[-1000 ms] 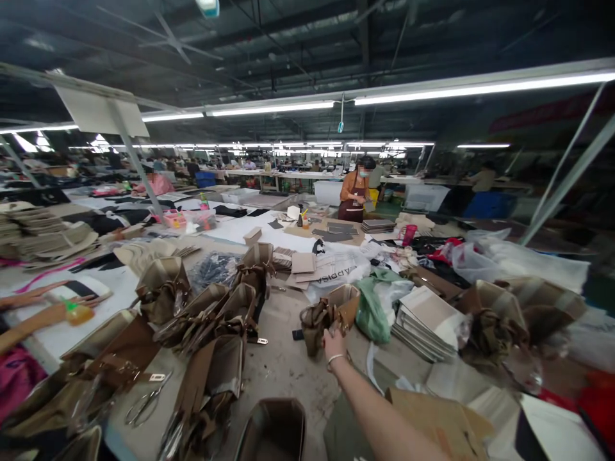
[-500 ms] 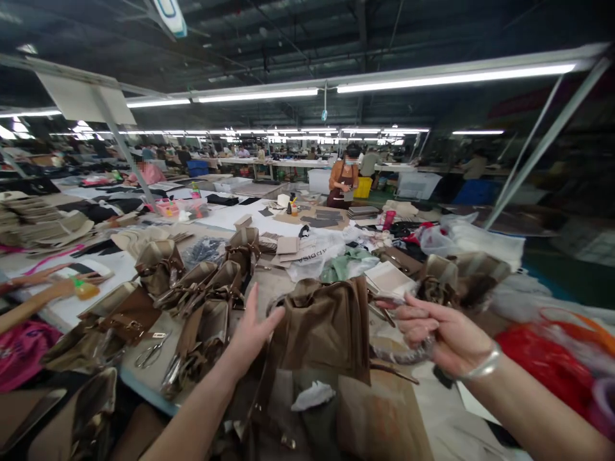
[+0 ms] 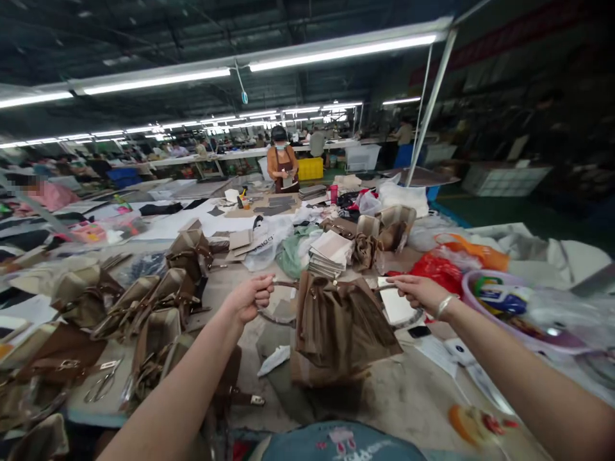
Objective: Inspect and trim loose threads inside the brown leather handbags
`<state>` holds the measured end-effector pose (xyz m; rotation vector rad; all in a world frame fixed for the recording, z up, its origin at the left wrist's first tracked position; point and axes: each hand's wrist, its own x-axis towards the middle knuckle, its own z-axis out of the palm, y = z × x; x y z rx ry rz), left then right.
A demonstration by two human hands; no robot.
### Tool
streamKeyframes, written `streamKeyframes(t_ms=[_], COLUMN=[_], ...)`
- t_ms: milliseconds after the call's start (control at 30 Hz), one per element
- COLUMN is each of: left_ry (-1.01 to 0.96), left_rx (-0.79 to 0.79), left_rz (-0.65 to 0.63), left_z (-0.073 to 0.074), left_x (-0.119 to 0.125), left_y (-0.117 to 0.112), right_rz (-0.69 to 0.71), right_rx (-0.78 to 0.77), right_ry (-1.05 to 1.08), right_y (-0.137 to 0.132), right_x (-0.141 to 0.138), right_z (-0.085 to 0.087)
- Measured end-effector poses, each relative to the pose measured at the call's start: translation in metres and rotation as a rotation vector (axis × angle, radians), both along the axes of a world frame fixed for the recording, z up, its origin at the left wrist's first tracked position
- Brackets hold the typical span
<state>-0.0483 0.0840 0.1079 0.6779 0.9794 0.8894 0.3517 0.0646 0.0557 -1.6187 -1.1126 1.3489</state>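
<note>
A brown handbag [image 3: 341, 333] stands on the table in front of me, its side creased. My left hand [image 3: 252, 298] is closed on the end of a thin brown strap at the bag's left side. On the other side, my right hand [image 3: 418, 293] pinches the end of a matching strap between thumb and fingers, where a small pale piece shows. Both straps are pulled outward from the bag's upper part. Curved handles wrapped in clear film hang below each hand. A white scrap [image 3: 273, 360] lies left of the bag.
Several more brown bags [image 3: 158, 346] crowd the table at left, with scissors [image 3: 103, 381] among them. Stacked pale panels [image 3: 329, 253] lie behind the bag. A purple basin [image 3: 473, 282] and red plastic [image 3: 439, 272] are at right. Another person [image 3: 282, 163] stands across the table.
My left hand, spread open before, is now closed on a strap. The bag now stands turned and apart from the others, between my hands. The view has swung right.
</note>
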Motion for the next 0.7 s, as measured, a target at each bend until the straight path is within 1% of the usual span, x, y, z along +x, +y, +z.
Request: streamKeyframes(t_ms=[67, 133, 167, 233, 300, 333, 367, 433, 500, 533, 600, 633, 667, 700], left_ry=[-0.028, -0.034, -0.029, -0.016, -0.003, 0.002, 0.006, 0.011, 0.014, 0.018, 0.026, 0.027, 0.027, 0.025], left_rx=[-0.015, -0.015, -0.012, -0.010, -0.027, -0.038, -0.049, -0.063, -0.066, -0.063, -0.048, -0.040, -0.034, -0.033], left_rz=[-0.009, -0.013, -0.001, 0.052, 0.100, 0.112, 0.116, 0.116, 0.115, 0.113, 0.093, 0.074, 0.052, 0.029], left_z=[0.001, -0.002, -0.005, -0.012, -0.018, -0.021, -0.023, -0.025, -0.025, -0.025, -0.026, -0.026, -0.026, -0.027], left_x=[0.008, 0.016, 0.018, 0.021, 0.022, 0.021, 0.021, 0.020, 0.021, 0.021, 0.021, 0.020, 0.018, 0.016], left_y=[-0.010, -0.022, -0.028, -0.039, -0.049, -0.052, -0.055, -0.060, -0.062, -0.063, -0.063, -0.063, -0.062, -0.061], right_rz=[0.058, 0.125, 0.146, 0.137, 0.139, 0.187, 0.276, 0.525, 0.644, 0.709, 0.765, 0.758, 0.756, 0.776], right_rx=[0.099, 0.219, 0.300, 0.508, 0.720, 0.793, 0.833, 0.796, 0.707, 0.660, 0.541, 0.473, 0.417, 0.397], right_ry=[-0.206, -0.449, -0.571, -0.782, -0.893, -0.889, -0.850, -0.754, -0.737, -0.751, -0.828, -0.866, -0.894, -0.907], right_y=[-0.009, -0.018, -0.023, -0.037, -0.055, -0.066, -0.077, -0.094, -0.099, -0.097, -0.082, -0.072, -0.062, -0.054], right_x=[0.004, 0.001, -0.003, -0.019, -0.044, -0.059, -0.075, -0.107, -0.136, -0.148, -0.167, -0.174, -0.180, -0.186], right_z=[-0.007, -0.010, -0.009, -0.005, -0.001, 0.000, -0.001, -0.011, -0.030, -0.041, -0.063, -0.072, -0.078, -0.081])
